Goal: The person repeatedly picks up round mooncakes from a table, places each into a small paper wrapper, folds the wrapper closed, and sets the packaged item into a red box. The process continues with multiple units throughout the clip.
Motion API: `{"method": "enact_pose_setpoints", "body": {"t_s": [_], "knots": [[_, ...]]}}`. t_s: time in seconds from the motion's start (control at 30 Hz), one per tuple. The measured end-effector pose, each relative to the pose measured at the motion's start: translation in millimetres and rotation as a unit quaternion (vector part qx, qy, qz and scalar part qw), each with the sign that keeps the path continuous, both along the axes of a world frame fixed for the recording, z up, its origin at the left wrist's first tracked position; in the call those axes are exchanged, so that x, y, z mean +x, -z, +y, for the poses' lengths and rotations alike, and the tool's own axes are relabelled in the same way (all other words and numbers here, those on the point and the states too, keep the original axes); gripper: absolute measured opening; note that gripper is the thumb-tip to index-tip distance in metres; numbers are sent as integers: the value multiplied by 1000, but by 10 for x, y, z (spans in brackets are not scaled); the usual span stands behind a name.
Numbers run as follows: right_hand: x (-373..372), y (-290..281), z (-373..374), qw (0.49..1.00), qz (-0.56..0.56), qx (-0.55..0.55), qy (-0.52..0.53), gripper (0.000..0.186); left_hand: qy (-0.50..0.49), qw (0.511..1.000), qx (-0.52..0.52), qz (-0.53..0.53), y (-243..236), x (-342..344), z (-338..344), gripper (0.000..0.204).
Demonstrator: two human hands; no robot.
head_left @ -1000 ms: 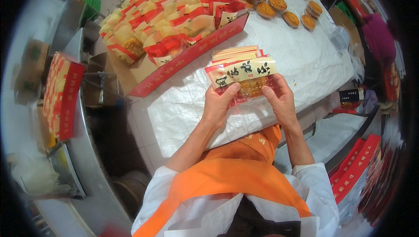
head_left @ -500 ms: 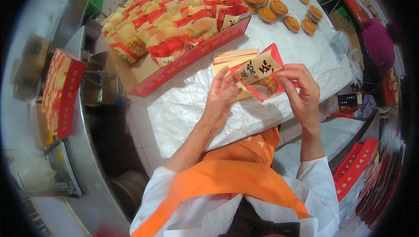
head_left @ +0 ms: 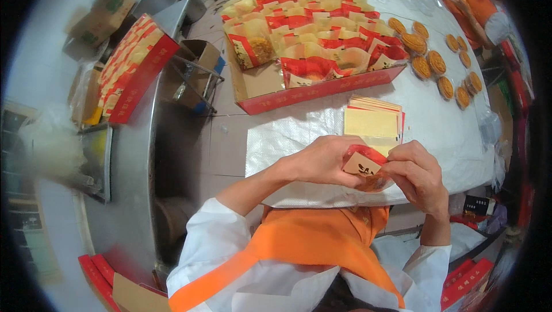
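Observation:
My left hand point(head_left: 322, 161) and my right hand point(head_left: 415, 175) together grip one small red and cream pouch point(head_left: 363, 163) with a round golden pastry point(head_left: 375, 182) showing at its lower edge. Both hands are close to my chest, over the near edge of the white-covered table point(head_left: 299, 134). Just beyond my fingers lies a flat stack of empty cream pouches point(head_left: 372, 121). Farther away stands a red shallow box point(head_left: 313, 90) heaped with filled pouches.
Several loose golden pastries point(head_left: 437, 64) lie on the table at the right. Another person in orange point(head_left: 477, 1) works at the far right. A second red tray of pouches point(head_left: 135, 67) rests on a metal bench at the left, beside cardboard boxes point(head_left: 198, 59).
The pouch has come down from above the stack toward my chest, and both hands have closed in around it. The view has shifted, so the table sits higher.

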State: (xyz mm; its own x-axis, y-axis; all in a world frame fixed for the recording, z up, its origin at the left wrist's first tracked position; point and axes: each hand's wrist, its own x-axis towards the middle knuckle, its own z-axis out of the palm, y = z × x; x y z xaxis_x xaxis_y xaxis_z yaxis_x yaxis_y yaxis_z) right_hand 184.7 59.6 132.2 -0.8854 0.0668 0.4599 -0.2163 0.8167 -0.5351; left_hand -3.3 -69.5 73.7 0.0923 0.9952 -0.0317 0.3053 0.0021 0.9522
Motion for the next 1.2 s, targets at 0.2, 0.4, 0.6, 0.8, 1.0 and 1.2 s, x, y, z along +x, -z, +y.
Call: {"method": "enact_pose_setpoints", "body": {"t_s": [0.2, 0.4, 0.6, 0.8, 1.0, 1.2], "knots": [[175, 0, 137, 992, 55, -89, 71, 28, -192, 971, 67, 128, -282, -634, -471, 46], [365, 290, 386, 945, 77, -255, 188, 16, -494, 837, 104, 210, -313, -1704, -369, 33], [513, 629, 557, 912, 22, -324, 250, 14, -399, 834, -29, 380, 76, -1894, 92, 39], [510, 1006, 1054, 863, -60, -387, 320, 18, -354, 795, -4, 492, 230, -2022, 80, 43], [160, 1255, 1933, 932, -45, -5, 360, 30, -406, 718, 37, 564, 416, -2204, 38, 60], [-456, 1221, 2938, 856, -132, 344, 363, 55, -435, 749, 161, 473, 423, -2107, -41, 60]]}}
